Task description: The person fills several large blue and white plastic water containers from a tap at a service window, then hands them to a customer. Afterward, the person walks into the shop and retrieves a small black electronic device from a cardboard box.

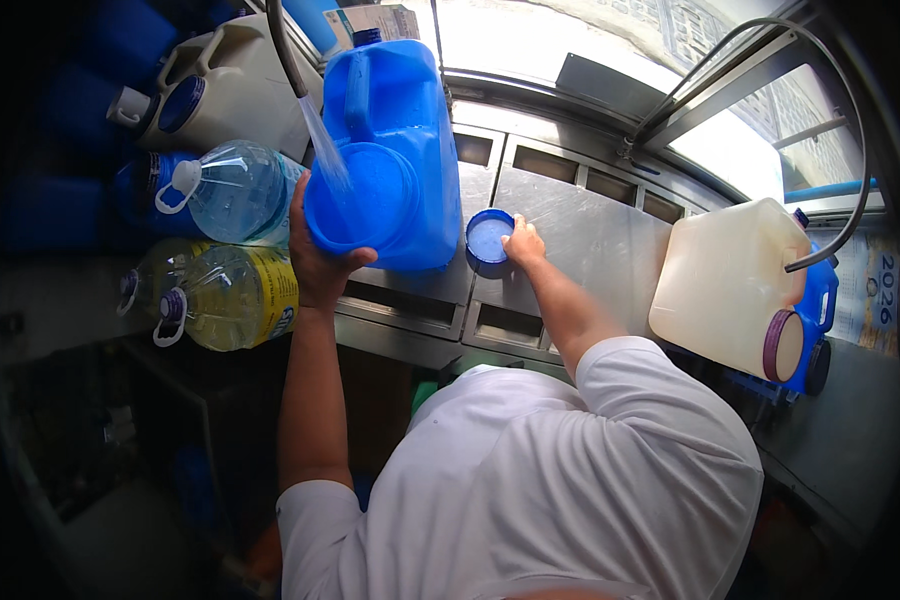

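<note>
At my far left there's a big white jug point(245, 80), at eleven o'clock from my left hand point(318, 268). A clear bottle point(238, 195) lies at ten o'clock, and two bottles of yellow stuff point(225, 305) at eight. The front one has a yellow label point(276, 292) with dark print, bent round its side.

My left hand is wrapped round the edge of the wide round mouth of the blue jug point(438, 160), fingers on its left, thumb at the bottom. Most of that jug is at one o'clock from this hand, its long way running about twelve to six. A hose point(287, 50) sends water point(328, 150) down at the mouth.

The blue lid point(490, 238) is between three and four o'clock from the mouth, near but apart. My right hand point(523, 242) pinches its right edge, so that hand is nearer the lid; the mouth is between nine and ten o'clock from it. I can't tell if the lid touches the metal counter point(580, 225).

Further right, at three o'clock, is another white jug point(715, 275) with a purple-edged lid. Past it hangs paper point(855, 310) with big blue numbers.
</note>
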The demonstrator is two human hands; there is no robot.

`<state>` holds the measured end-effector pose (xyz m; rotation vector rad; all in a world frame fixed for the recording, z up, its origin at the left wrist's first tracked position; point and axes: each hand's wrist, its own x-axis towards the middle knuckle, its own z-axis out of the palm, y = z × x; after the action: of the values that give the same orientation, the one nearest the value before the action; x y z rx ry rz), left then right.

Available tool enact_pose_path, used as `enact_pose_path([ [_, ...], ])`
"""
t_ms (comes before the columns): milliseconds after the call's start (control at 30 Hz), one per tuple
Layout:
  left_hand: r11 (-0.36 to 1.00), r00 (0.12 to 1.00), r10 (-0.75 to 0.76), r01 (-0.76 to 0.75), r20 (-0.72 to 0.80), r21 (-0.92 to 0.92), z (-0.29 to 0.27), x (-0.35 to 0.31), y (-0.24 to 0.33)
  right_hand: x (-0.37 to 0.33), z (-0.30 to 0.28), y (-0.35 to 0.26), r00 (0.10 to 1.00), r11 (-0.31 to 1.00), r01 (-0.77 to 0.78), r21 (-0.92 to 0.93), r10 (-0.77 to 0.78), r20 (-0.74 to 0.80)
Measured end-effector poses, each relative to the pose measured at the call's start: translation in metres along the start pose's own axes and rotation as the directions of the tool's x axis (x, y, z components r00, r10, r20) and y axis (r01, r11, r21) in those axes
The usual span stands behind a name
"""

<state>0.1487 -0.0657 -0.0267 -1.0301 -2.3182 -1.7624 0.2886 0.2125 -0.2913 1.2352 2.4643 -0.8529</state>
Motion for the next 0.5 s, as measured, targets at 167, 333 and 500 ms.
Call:
enact_pose_path([
  [167,1.0,1.0,-0.008,0.008,0.012,-0.002,0.001,0.0,0.002,0.014,0.026,0.024,0.999,0.99,-0.032,0.138,0.035,-0.02],
  [333,0.998,0.999,-0.035,0.036,0.011,-0.048,0.003,0.0,0.005,0.012,0.021,0.03,0.998,0.972,-0.042,0.231,0.05,-0.028],
  [500,0.998,0.999,0.033,-0.034,0.01,0.053,-0.003,0.0,-0.004,-0.006,0.005,0.043,0.995,0.972,-0.026,0.233,0.002,0.103],
])
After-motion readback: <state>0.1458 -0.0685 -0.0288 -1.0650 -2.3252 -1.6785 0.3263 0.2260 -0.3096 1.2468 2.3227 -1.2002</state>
